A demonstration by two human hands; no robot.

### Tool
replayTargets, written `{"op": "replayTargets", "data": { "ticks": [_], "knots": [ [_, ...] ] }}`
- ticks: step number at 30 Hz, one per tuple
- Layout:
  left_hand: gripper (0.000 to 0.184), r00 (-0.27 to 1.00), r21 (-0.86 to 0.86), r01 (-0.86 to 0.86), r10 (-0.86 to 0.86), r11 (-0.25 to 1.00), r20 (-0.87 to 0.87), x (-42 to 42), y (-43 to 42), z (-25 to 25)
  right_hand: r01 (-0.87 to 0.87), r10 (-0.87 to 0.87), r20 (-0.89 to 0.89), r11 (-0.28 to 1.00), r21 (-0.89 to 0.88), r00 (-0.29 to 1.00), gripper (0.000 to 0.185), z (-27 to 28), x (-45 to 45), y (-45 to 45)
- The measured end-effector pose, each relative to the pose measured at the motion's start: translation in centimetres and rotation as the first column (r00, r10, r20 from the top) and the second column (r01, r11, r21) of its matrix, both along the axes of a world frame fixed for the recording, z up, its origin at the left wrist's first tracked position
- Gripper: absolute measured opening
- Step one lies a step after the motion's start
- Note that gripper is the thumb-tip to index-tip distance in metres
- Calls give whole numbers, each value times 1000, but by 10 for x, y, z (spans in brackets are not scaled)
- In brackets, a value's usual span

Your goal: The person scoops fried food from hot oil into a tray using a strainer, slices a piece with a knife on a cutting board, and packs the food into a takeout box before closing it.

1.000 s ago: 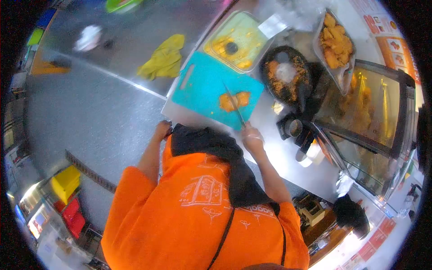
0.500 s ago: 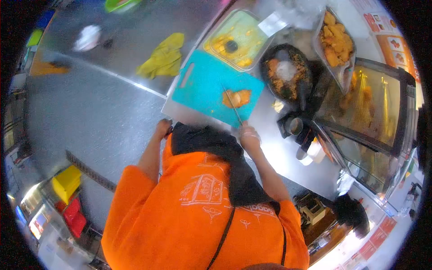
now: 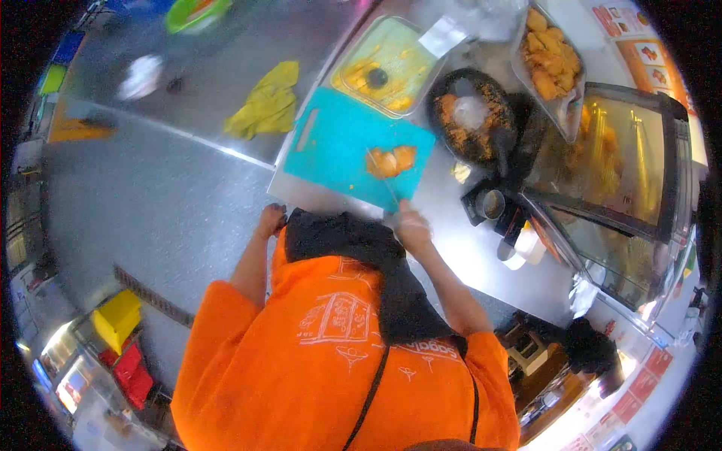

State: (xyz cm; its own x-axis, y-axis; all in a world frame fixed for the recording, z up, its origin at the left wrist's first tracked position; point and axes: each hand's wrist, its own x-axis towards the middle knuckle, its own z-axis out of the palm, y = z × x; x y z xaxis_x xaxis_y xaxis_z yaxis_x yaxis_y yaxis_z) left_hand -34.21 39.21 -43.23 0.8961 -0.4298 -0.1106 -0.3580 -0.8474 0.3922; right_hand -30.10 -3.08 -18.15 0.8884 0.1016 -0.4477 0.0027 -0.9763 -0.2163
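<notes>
From where I stand, the right hand [image 3: 412, 228], just right of the frame's centre, is closed around the handle end of a knife [image 3: 390, 188]. The thin blade points up and left and meets the golden fried piece [image 3: 404, 157], which lies on the right part of the teal cutting board [image 3: 327, 161], above centre; whether the piece is parted I cannot tell. The left hand [image 3: 272, 220], left of centre, is near the black apron [image 3: 338, 233], well apart from the board; its finger state cannot be determined. A yellow cloth [image 3: 265, 105] lies left of the board. A clear tub [image 3: 389, 34] adjoins the board's upper edge, and a dark bowl [image 3: 505, 137] with crumbs stands to the right, below a tray [image 3: 569, 114] of fried pieces.
</notes>
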Motion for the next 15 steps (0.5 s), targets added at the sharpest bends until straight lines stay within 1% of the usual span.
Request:
{"op": "replayTargets", "data": {
  "ticks": [1,2,3,4,5,6,7,9,10,11,12,13,14,15],
  "knots": [
    [28,975,-97,-158,140,983,-175,0,-2,5,-55,50,92,997,55,994,21,6,1,-4],
    [28,943,-133,-241,199,961,-267,0,-3,10,-117,95,187,988,106,978,20,10,2,-5],
    [28,899,-160,-329,257,931,-354,0,-5,15,-120,98,188,987,109,977,20,8,1,-4],
    [28,968,-51,-176,163,983,-192,0,-5,18,-138,123,141,985,102,982,22,5,-2,-4],
    [29,999,82,-31,34,996,-39,2,-6,20,-152,143,96,984,95,985,23,0,-5,-4],
    [29,999,80,-20,22,997,-33,3,-8,24,-141,131,101,986,93,986,23,-8,-6,-2],
    [31,929,-89,-265,230,960,-289,4,-11,23,-117,107,132,991,70,985,24,-12,-5,6],
    [33,764,-184,-510,345,840,-545,5,-13,23,-83,74,173,995,46,982,24,-15,2,16],
    [34,672,-168,-611,395,774,-627,13,-23,54,36,-41,56,996,81,998,34,10,17,25],
    [35,566,-136,-703,433,698,-702,16,-27,76,157,-150,-68,982,105,986,44,23,28,31],
    [35,574,-136,-697,434,704,-694,14,-24,73,163,-157,-62,980,113,986,44,21,31,28],
    [35,568,-116,-716,478,688,-670,12,-20,58,35,-64,192,988,153,979,44,18,34,21],
    [35,563,-98,-733,518,673,-644,15,-20,62,-96,18,438,983,156,899,45,30,42,22],
    [35,517,-5,-704,508,710,-689,18,-19,67,-81,-1,450,984,161,893,45,42,55,25]
  ]
}}
